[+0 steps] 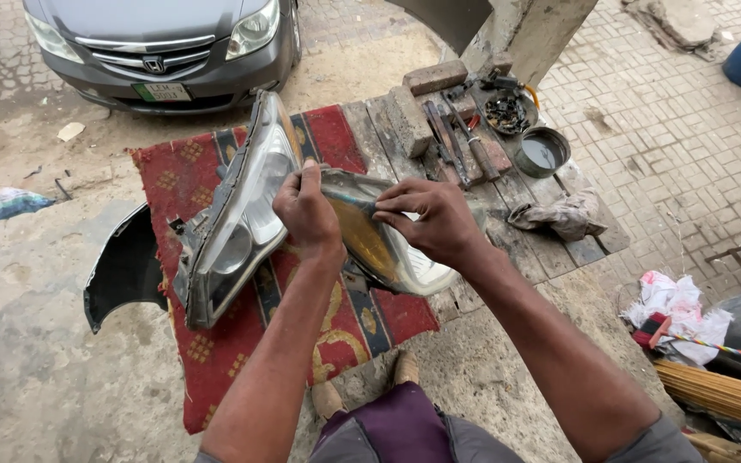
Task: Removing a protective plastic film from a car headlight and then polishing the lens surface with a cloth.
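- Head view, centre: left hand (306, 210) and right hand (430, 219) both pinch the amber-tinted headlight lens (379, 244), beside the headlight housing (237, 214) on the red patterned rug (207, 343).
- Upper right: hand tools (456, 141), metal bowl (542, 152), rag (563, 214) on wooden planks (388, 120).
- Upper left: grey car (165, 43); nothing blocks the hands.

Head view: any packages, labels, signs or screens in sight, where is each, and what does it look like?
Number plate: low on the grey car's front bumper, top left; a wide rectangle, pale with a green band.
Emblem: centre of the car's grille, small and chrome.
No packages or screens in view.
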